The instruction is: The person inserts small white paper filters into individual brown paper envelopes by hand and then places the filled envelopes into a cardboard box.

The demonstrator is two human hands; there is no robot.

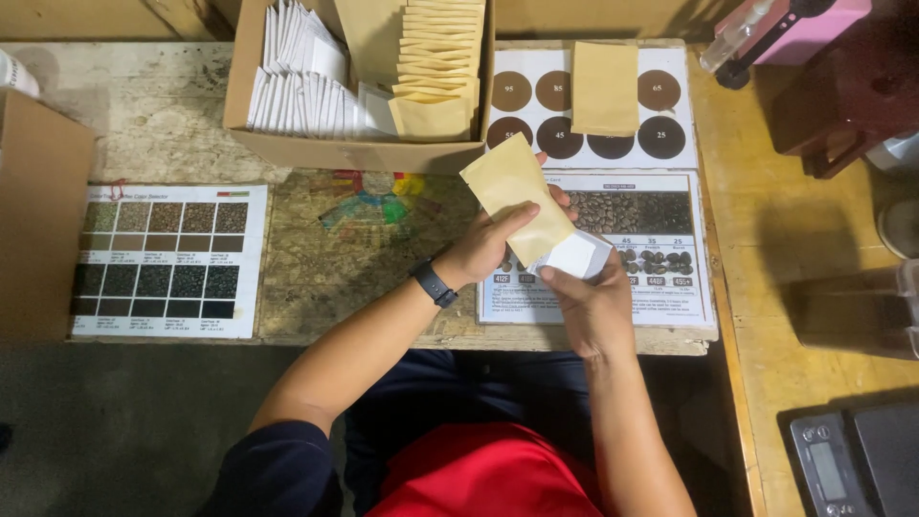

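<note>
Kraft-paper brown, a flat pouch sits pinched in my left hand, thumb across its front and the other fingers behind it, the pouch tilted with its top corner pointing toward the cardboard box. My right hand holds a small white sachet at the pouch's lower end, fingers closed on it, the sachet touching the pouch's mouth; whether it is partly inside, I cannot tell. A dark watch bands my left wrist.

Both hands hover just in front of the box, over a printed chart of coffee beans lying on the worn wooden table. Inside the box, rows of white sachets stand at its left side and a stack of brown pouches at its right. Just right of the box lies a card of brown circles with one more brown pouch resting on it. Left of the box, nearer me, lies a sheet of dark colour swatches. Well to the right of the box, at the near corner, sits a grey scale.
</note>
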